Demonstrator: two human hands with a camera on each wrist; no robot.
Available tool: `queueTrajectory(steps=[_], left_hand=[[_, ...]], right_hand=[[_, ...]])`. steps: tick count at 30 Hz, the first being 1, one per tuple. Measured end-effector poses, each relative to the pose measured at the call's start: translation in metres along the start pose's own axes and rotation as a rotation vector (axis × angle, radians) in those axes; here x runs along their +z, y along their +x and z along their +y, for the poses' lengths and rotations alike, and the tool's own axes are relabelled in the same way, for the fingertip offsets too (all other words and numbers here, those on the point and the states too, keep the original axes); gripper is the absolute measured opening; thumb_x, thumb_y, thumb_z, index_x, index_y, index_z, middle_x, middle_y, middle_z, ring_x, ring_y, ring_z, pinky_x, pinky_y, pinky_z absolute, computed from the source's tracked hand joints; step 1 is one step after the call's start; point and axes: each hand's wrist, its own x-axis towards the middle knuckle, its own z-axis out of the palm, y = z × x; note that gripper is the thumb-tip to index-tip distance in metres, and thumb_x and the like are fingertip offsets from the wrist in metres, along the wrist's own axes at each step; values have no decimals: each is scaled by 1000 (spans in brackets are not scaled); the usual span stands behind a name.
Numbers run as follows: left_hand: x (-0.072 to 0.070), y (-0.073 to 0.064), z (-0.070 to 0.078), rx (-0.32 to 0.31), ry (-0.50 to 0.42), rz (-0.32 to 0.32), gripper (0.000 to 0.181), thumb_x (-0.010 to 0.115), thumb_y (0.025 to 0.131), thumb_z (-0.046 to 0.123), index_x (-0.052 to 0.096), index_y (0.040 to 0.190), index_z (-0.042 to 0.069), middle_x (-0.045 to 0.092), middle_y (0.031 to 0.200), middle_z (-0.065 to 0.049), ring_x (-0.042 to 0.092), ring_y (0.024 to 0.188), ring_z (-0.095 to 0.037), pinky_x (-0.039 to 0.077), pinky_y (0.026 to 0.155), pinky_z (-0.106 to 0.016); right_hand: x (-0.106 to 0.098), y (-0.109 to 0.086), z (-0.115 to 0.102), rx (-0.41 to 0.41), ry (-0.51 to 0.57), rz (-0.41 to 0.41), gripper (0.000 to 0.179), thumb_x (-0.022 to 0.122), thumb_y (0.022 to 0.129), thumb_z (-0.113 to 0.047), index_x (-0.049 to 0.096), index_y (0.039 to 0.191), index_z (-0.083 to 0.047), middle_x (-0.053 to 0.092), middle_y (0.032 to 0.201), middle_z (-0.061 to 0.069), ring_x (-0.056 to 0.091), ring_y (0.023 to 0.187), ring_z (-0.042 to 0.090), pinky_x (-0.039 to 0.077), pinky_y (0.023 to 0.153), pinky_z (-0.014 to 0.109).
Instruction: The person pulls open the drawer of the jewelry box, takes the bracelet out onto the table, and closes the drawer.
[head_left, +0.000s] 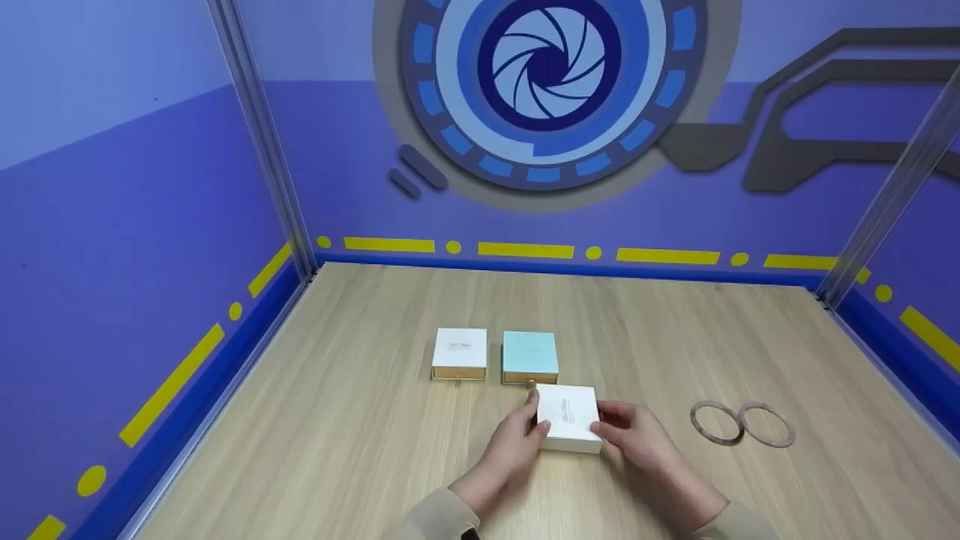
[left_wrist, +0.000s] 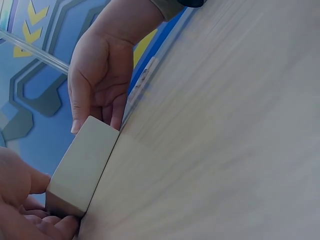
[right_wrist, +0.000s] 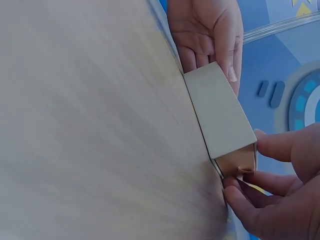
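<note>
A white drawer-style gift box (head_left: 568, 412) with small printed lettering sits on the table between both hands. My left hand (head_left: 516, 439) grips its left side, with the thumb at the near left corner. At the opposite side, my right hand (head_left: 641, 435) holds the box by its edge. In the right wrist view, a tan drawer front (right_wrist: 235, 161) with a small ribbon pull (right_wrist: 245, 171) faces the right hand (right_wrist: 285, 185), whose fingers are around that end. The drawer looks pushed in. The left wrist view shows the plain side of the box (left_wrist: 82, 167).
Behind the held box stand another white box (head_left: 460, 349) and a light-blue box (head_left: 529, 352), both with tan drawer fronts facing forward. Two bangles (head_left: 716, 422) lie side by side to the right on the wooden table (head_left: 337, 450). Blue printed walls (head_left: 150, 225) enclose the table.
</note>
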Motion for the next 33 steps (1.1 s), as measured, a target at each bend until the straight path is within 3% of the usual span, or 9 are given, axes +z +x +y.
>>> queueTrajectory(steps=[12, 18, 33], left_hand=[[1, 1, -4, 6, -20, 10, 59, 55, 106, 9, 30, 157, -6, 25, 168, -22, 25, 156, -38, 26, 126, -52], [0, 2, -4, 34, 2, 5, 59, 55, 105, 9, 31, 157, -7, 27, 167, -23, 27, 156, -38, 27, 126, -51], [-3, 3, -2, -14, 24, 8, 50, 62, 104, 21, 50, 151, 10, 33, 165, -21, 32, 154, -38, 29, 125, -53]], right_hand=[[1, 0, 2, -13, 0, 5, 49, 72, 97, -15, 59, 138, 8, 66, 135, 24, 63, 126, 34, 53, 107, 50], [1, -1, 4, -26, 11, -3, 49, 72, 96, -14, 58, 138, 9, 66, 134, 24, 65, 123, 31, 56, 104, 44], [0, 0, 4, -26, -1, -7, 49, 73, 96, -16, 60, 137, 7, 68, 132, 21, 65, 120, 29, 55, 104, 47]])
